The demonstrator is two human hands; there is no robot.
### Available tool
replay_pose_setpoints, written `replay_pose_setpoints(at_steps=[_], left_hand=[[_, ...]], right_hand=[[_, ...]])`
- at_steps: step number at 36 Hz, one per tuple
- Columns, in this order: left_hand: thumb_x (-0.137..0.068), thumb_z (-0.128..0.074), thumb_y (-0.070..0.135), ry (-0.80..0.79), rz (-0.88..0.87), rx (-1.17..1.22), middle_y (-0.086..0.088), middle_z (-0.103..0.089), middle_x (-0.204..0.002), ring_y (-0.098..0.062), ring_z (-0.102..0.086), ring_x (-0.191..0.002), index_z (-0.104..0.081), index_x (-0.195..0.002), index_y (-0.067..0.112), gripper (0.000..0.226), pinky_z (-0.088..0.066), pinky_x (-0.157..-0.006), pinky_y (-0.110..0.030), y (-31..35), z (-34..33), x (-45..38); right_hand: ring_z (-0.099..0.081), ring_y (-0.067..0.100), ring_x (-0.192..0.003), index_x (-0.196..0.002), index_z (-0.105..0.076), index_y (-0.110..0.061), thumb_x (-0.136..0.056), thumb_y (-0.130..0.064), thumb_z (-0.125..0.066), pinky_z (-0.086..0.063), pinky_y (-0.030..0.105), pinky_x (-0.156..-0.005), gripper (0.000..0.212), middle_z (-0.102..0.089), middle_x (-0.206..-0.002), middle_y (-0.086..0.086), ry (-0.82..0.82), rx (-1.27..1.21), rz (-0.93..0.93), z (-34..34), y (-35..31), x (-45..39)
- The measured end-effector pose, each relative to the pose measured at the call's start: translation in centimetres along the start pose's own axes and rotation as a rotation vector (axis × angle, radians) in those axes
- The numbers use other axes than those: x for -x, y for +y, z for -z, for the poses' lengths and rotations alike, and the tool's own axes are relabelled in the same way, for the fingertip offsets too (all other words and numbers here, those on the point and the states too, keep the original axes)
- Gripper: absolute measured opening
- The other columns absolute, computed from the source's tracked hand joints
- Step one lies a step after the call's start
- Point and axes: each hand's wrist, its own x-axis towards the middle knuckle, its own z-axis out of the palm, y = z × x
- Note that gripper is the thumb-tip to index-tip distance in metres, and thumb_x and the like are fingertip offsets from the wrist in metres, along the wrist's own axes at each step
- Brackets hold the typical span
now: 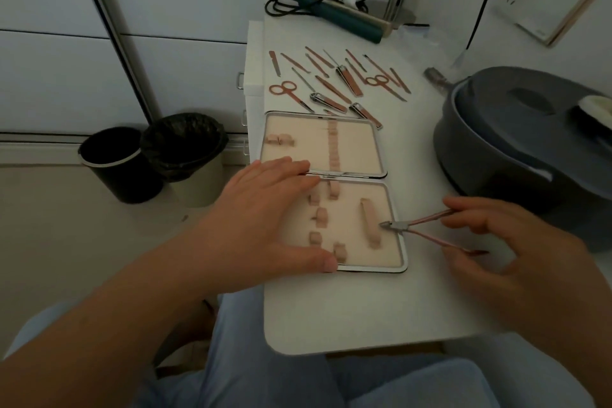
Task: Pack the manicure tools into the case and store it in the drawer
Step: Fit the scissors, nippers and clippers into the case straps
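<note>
Holding the case [334,156] flat, the left hand [265,219] lies spread open on its near half, gripping nothing. I think it presses down so the case will not slide on the table [347,308].

From the head view, the right hand [516,252] pinches the nippers [427,230] by their two pink handles, which are spread apart. The grey tip just reaches the right side of the case, beside a long strap [369,223]. It looks like the nippers are meant to slip under that strap.

The case lies open like a book, with a silver rim and soft tan insides. Small loops sit in both halves, and all of them look empty. So the packing has only just begun.

The other tools [337,79] lie in a row behind the case: scissors, clippers and thin sticks, all pink and silver.
</note>
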Motion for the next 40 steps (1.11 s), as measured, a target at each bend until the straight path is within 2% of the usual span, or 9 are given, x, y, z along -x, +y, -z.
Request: replay_pose_setpoints(at_steps=[3, 6, 13, 17, 23, 26, 30, 36, 40], left_hand=[[-0.050, -0.047, 0.080, -0.002, 0.019, 0.016, 0.023, -0.013, -0.147, 0.026, 0.010, -0.110, -0.025, -0.137, 0.041, 0.097, 0.017, -0.092, -0.002, 0.1, -0.1, 0.1], [-0.048, -0.045, 0.083, 0.001, 0.035, 0.033, 0.024, -0.014, -0.146, 0.022, 0.007, -0.116, -0.030, -0.131, 0.044, 0.093, 0.011, -0.101, -0.011, 0.1, -0.2, 0.1], [-0.069, -0.058, 0.060, 0.123, 0.030, 0.221, 0.029, -0.038, -0.118, 0.039, -0.006, -0.097, -0.048, -0.103, 0.042, 0.039, 0.000, -0.090, 0.007, 0.2, -0.5, 0.2], [-0.079, -0.061, 0.037, 0.156, 0.067, 0.272, 0.039, -0.033, -0.109, 0.028, -0.008, -0.111, -0.057, -0.091, 0.037, 0.013, -0.006, -0.101, -0.007, 0.4, -0.9, 0.0], [-0.078, -0.062, 0.038, 0.134, 0.108, 0.239, 0.016, -0.037, -0.141, 0.017, -0.010, -0.117, -0.065, -0.088, 0.042, 0.011, 0.001, -0.098, -0.005, 0.5, -0.9, -0.3], [-0.077, -0.063, 0.037, 0.165, 0.112, 0.272, 0.017, -0.038, -0.140, 0.023, -0.008, -0.110, -0.064, -0.081, 0.044, 0.008, 0.009, -0.094, 0.003, 0.6, -1.3, -0.1], [-0.077, -0.064, 0.037, 0.214, 0.116, 0.277, 0.017, -0.039, -0.139, 0.022, -0.009, -0.112, -0.065, -0.080, 0.045, 0.008, 0.009, -0.096, 0.001, 0.7, -1.6, 0.0], [-0.077, -0.064, 0.035, 0.231, 0.114, 0.285, 0.015, -0.040, -0.140, 0.018, -0.012, -0.116, -0.067, -0.084, 0.042, 0.010, 0.001, -0.107, -0.013, 0.7, -1.6, 0.0], [-0.077, -0.064, 0.036, 0.226, 0.117, 0.289, 0.016, -0.039, -0.140, 0.018, -0.012, -0.116, -0.064, -0.080, 0.045, 0.010, 0.000, -0.107, -0.014, 0.8, -1.6, 0.0]], right_hand=[[-0.056, 0.001, -0.089, -0.087, -0.060, -0.032, -0.061, -0.012, -0.074, -0.045, 0.016, -0.079, 0.037, -0.054, -0.102, -0.024, -0.013, 0.020, 0.040, -0.2, -0.7, -0.4], [-0.057, 0.006, -0.089, -0.086, -0.063, -0.027, -0.061, -0.013, -0.073, -0.038, 0.030, -0.083, 0.030, -0.057, -0.101, -0.016, -0.022, 0.052, 0.066, -0.5, -1.4, -1.0], [-0.049, -0.011, -0.099, -0.091, -0.056, -0.043, -0.068, -0.020, -0.071, -0.031, 0.009, -0.087, 0.036, -0.048, -0.106, -0.035, -0.171, -0.063, 0.034, -1.0, -1.9, -2.0], [-0.041, -0.019, -0.096, -0.093, -0.047, -0.054, -0.071, -0.027, -0.064, -0.028, 0.007, -0.089, 0.039, -0.038, -0.109, -0.041, -0.283, -0.021, 0.069, -0.7, -1.8, -3.0], [-0.052, -0.012, -0.098, -0.092, -0.054, -0.058, -0.062, -0.061, -0.048, -0.046, 0.010, -0.074, 0.031, -0.050, -0.110, -0.045, -0.364, -0.057, 0.136, 0.0, -1.8, -3.4], [-0.051, -0.017, -0.098, -0.095, -0.058, -0.052, -0.064, -0.058, -0.049, -0.043, 0.018, -0.084, 0.033, -0.051, -0.112, -0.037, -0.315, -0.039, 0.172, -0.8, -2.2, -3.3], [-0.055, 0.001, -0.101, -0.101, -0.068, -0.032, -0.068, -0.042, -0.059, -0.042, 0.030, -0.089, 0.036, -0.054, -0.113, -0.023, -0.237, 0.044, 0.184, -1.4, -2.5, -3.2], [-0.047, -0.004, -0.110, -0.104, -0.066, -0.034, -0.068, -0.055, -0.047, -0.040, 0.017, -0.091, 0.045, -0.056, -0.115, -0.025, -0.221, 0.004, 0.188, -1.8, -2.9, -3.3], [-0.045, -0.011, -0.112, -0.104, -0.057, -0.049, -0.065, -0.050, -0.059, -0.033, -0.002, -0.090, 0.040, -0.052, -0.112, -0.035, -0.250, -0.126, 0.131, -2.2, -2.7, -3.5]])
